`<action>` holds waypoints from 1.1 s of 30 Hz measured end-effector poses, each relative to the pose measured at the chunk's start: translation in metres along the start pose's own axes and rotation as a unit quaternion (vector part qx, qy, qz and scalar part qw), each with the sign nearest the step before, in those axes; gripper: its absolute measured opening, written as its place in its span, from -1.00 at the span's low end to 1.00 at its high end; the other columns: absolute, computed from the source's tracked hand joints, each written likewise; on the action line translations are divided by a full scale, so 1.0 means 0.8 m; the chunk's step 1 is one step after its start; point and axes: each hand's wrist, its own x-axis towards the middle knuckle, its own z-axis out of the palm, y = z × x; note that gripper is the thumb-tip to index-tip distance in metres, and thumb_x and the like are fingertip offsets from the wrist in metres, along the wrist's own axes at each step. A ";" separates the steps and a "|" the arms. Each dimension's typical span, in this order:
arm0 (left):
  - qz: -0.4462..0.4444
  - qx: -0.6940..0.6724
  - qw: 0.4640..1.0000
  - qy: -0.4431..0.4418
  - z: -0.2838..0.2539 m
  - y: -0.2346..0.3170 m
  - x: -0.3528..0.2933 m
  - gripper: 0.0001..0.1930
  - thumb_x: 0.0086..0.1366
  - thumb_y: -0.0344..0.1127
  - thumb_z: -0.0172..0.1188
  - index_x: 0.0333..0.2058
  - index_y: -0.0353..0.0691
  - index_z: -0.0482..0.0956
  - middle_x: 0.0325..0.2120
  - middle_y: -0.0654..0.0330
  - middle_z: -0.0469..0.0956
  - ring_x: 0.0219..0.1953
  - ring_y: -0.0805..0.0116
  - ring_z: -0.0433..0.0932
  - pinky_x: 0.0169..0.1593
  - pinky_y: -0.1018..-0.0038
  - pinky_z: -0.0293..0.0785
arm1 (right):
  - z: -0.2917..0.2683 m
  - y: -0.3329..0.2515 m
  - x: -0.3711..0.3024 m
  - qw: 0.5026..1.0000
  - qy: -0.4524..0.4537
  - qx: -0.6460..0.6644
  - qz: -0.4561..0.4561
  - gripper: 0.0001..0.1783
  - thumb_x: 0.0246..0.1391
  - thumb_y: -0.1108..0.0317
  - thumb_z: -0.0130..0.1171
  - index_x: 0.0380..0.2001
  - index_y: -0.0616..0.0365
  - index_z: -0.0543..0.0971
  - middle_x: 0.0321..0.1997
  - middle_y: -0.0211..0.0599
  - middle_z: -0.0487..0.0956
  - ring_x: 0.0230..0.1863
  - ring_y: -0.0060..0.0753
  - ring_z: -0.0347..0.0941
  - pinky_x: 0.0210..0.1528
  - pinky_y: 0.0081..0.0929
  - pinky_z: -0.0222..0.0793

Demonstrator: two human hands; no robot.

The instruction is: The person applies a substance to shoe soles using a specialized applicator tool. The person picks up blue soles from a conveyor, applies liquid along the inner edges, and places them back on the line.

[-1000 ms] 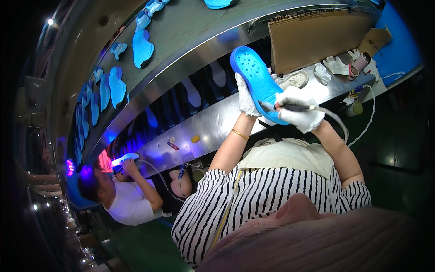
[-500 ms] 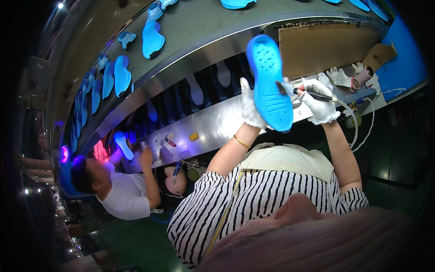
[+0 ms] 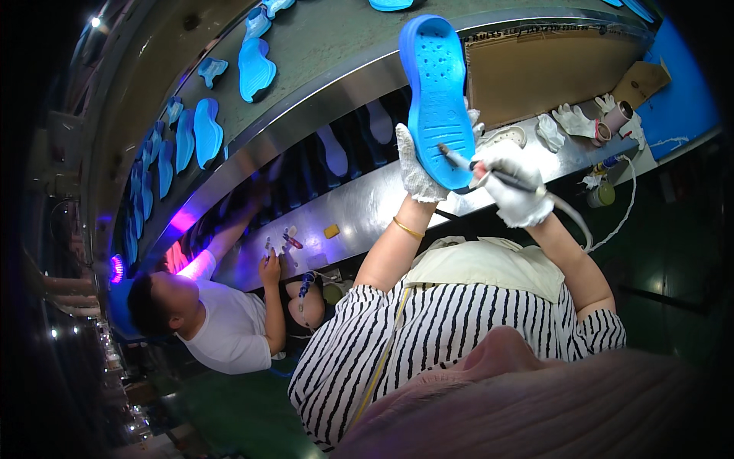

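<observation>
My left hand [image 3: 419, 170], in a white glove, grips a bright blue shoe sole [image 3: 440, 96] near its lower end. The thumb lies along the left edge, and fingertips show past the right edge. The sole stands tilted up, its inner side with small holes and ridges facing me. In my gloved right hand [image 3: 514, 195] is a brush [image 3: 453, 155] with a dark handle and a pale hose running from its rear. Its bristle tip is over the ridged lower part of the sole; whether it touches, I cannot tell. Motion blurs this hand slightly.
Beyond the metal bench [image 3: 367, 218], a curved green conveyor belt [image 3: 336, 53] carries several blue soles. A cardboard sheet [image 3: 543, 76], loose white gloves [image 3: 573, 121] and a spool [image 3: 618, 116] lie at the right. A co-worker [image 3: 222, 321] sits left, near a yellow sponge [image 3: 331, 231].
The sole and my left hand have moved up and slightly left. My right hand has moved lower and left with the brush. The co-worker's blue sole is no longer in view; one arm reaches under the belt.
</observation>
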 end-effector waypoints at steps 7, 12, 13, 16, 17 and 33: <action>0.012 -0.010 1.000 -0.019 0.008 0.017 0.008 0.06 0.17 0.47 0.06 0.42 -0.16 0.01 0.35 -0.11 0.17 0.34 -0.19 0.22 0.41 -0.09 0.09 | 0.004 0.010 -0.003 0.983 -0.025 0.113 0.139 -0.89 0.03 0.55 0.27 -0.32 0.24 0.60 -0.25 -0.27 0.60 -0.25 -0.53 0.54 -0.13 -0.51 0.49; 0.012 -0.003 0.999 -0.037 0.004 0.030 0.010 0.02 0.21 0.46 -0.02 0.42 -0.16 0.00 0.37 -0.13 0.12 0.35 -0.20 0.19 0.42 -0.07 0.09 | -0.002 0.013 0.004 0.992 -0.120 0.009 -0.022 -0.86 0.00 0.60 0.21 -0.32 0.23 0.60 -0.26 -0.26 0.59 -0.28 -0.49 0.56 -0.17 -0.47 0.52; 0.008 0.006 0.999 -0.036 0.004 0.033 0.010 0.02 0.22 0.46 -0.02 0.42 -0.17 0.00 0.37 -0.13 0.12 0.35 -0.20 0.19 0.42 -0.06 0.10 | -0.001 0.012 0.005 0.992 -0.114 0.031 0.031 -0.85 -0.01 0.60 0.21 -0.31 0.22 0.60 -0.26 -0.26 0.59 -0.28 -0.50 0.56 -0.18 -0.47 0.53; -0.020 -0.049 0.998 -0.044 0.004 0.038 0.012 0.03 0.20 0.46 0.01 0.42 -0.17 0.02 0.34 -0.16 0.16 0.34 -0.23 0.21 0.41 -0.11 0.10 | -0.004 0.008 0.012 0.987 -0.114 0.069 0.091 -0.90 0.02 0.57 0.22 -0.34 0.22 0.58 -0.25 -0.26 0.61 -0.21 -0.41 0.55 -0.10 -0.47 0.48; -0.028 -0.078 0.996 -0.045 0.004 0.039 0.013 0.03 0.19 0.46 0.03 0.41 -0.17 0.03 0.33 -0.17 0.19 0.33 -0.24 0.22 0.41 -0.13 0.09 | -0.004 0.007 0.014 0.994 -0.092 0.036 0.044 -0.90 0.01 0.57 0.22 -0.35 0.20 0.59 -0.25 -0.26 0.61 -0.22 -0.42 0.55 -0.12 -0.49 0.47; -0.171 -0.128 0.974 -0.075 0.003 0.065 0.029 -0.08 0.35 0.35 -0.11 0.39 -0.31 0.04 0.29 -0.33 0.18 0.27 -0.34 0.29 0.31 -0.09 0.28 | -0.002 0.008 0.032 0.988 -0.130 -0.045 -0.071 -0.75 -0.16 0.67 0.27 -0.39 0.13 0.53 -0.23 -0.28 0.60 -0.22 -0.36 0.54 -0.12 -0.43 0.47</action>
